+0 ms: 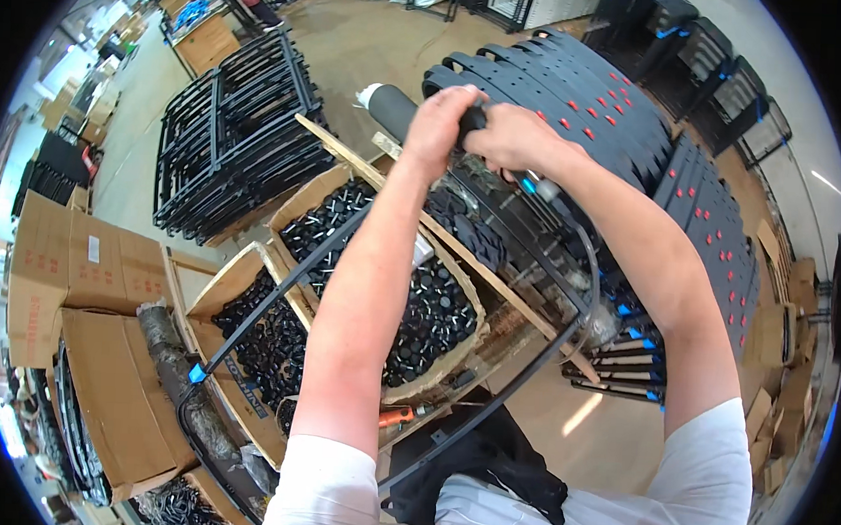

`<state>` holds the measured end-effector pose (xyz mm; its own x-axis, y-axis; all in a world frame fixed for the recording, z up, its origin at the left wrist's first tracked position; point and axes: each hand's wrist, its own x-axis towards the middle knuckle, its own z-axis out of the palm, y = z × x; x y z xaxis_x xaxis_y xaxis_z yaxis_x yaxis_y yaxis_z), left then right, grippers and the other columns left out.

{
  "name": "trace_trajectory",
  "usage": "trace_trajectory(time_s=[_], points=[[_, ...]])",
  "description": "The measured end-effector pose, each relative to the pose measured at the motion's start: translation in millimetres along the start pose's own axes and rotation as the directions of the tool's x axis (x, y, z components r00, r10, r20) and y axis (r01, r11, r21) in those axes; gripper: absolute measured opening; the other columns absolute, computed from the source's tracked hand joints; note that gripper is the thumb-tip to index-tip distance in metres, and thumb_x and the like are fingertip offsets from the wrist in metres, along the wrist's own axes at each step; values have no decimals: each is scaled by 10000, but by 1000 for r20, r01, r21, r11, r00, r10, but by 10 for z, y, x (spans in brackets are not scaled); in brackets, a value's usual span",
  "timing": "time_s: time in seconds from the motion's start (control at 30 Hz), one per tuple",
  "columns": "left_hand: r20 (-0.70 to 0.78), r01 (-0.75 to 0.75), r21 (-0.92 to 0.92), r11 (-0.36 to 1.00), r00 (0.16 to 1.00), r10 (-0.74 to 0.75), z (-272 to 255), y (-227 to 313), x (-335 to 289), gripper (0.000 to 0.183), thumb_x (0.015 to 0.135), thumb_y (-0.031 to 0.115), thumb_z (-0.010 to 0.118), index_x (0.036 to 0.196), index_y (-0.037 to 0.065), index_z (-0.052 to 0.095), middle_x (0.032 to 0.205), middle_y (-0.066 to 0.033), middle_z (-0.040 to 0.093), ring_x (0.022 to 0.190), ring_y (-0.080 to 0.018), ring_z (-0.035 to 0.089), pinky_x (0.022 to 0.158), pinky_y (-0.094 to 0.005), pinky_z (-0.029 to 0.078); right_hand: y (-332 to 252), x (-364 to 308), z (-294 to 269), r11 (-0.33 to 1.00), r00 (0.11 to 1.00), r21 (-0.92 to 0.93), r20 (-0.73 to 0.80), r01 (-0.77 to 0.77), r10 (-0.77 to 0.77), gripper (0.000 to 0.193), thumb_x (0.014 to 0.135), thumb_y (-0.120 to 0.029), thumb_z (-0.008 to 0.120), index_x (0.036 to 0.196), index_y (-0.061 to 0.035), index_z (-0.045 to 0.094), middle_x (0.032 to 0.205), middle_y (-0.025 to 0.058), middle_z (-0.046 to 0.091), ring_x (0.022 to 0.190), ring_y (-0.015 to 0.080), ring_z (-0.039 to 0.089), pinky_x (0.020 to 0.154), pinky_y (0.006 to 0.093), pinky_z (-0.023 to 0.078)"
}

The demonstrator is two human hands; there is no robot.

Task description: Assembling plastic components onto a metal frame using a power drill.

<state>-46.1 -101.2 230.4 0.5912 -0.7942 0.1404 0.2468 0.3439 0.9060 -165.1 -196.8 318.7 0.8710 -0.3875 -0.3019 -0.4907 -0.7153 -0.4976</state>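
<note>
Both my hands are raised together at the top middle. My left hand (441, 123) is closed around a dark grey foam sleeve (391, 109) with a white end. My right hand (515, 140) grips the same part where it meets a thin black metal tube frame (293, 280). The frame loops down to the lower left, with a blue tag on its tube, and curves back up along the right. Under my arms stand cardboard boxes (303, 201) full of small black plastic caps (432, 315).
A stack of black metal frames (234, 137) lies on the floor at the upper left. Rows of black slatted panels (588, 87) with red dots fan out at the upper right. Cardboard boxes (73, 266) stand at the left. An orange-handled tool (397, 415) lies near my waist.
</note>
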Motion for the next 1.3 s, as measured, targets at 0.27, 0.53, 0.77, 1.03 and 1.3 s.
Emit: trace_trajectory(time_s=[0.27, 0.53, 0.77, 1.03, 1.3], points=[[-216, 44, -111, 993, 974, -68, -579, -187, 430, 298, 1023, 308, 633, 1065, 26, 720, 976, -71, 703, 864, -184, 669, 790, -351, 560, -125, 986, 144, 999, 996, -32, 90, 13, -10, 350, 851, -323, 694, 830, 26, 709, 739, 108, 741, 582, 211, 708, 603, 374, 576], [-209, 25, -138, 990, 977, -54, -677, -345, 503, 265, 1029, 280, 639, 1060, 30, 719, 988, -56, 696, 891, -166, 652, 814, -333, 544, -119, 1110, 116, 991, 983, -130, 185, 13, 11, 338, 858, -321, 622, 812, -6, 735, 745, 103, 747, 739, 254, 749, 730, 401, 580], [-293, -38, -97, 995, 956, 8, -726, -431, 357, 302, 1046, 290, 601, 1091, 21, 733, 1058, -76, 704, 1019, -184, 651, 952, -347, 507, -15, 1273, 301, 990, 977, -103, 197, 98, -76, 385, 837, -325, 664, 689, 30, 641, 637, 119, 671, 520, 252, 676, 570, 407, 552], [-272, -125, -50, 991, 956, 107, -668, -498, 424, 230, 1039, 226, 643, 1032, 20, 747, 1051, -56, 729, 1005, -164, 654, 964, -340, 501, 117, 1347, 338, 995, 970, 44, 222, 87, -95, 319, 834, -265, 639, 768, 47, 650, 660, 115, 658, 511, 265, 664, 528, 419, 531], [-293, -74, -74, 994, 955, 49, -792, -532, 370, 271, 1045, 298, 656, 1025, 39, 731, 1000, -32, 703, 935, -131, 622, 888, -326, 511, 4, 1362, 416, 998, 964, 56, 262, 30, -44, 285, 839, -218, 653, 789, 62, 647, 694, 126, 653, 534, 260, 675, 515, 389, 533]])
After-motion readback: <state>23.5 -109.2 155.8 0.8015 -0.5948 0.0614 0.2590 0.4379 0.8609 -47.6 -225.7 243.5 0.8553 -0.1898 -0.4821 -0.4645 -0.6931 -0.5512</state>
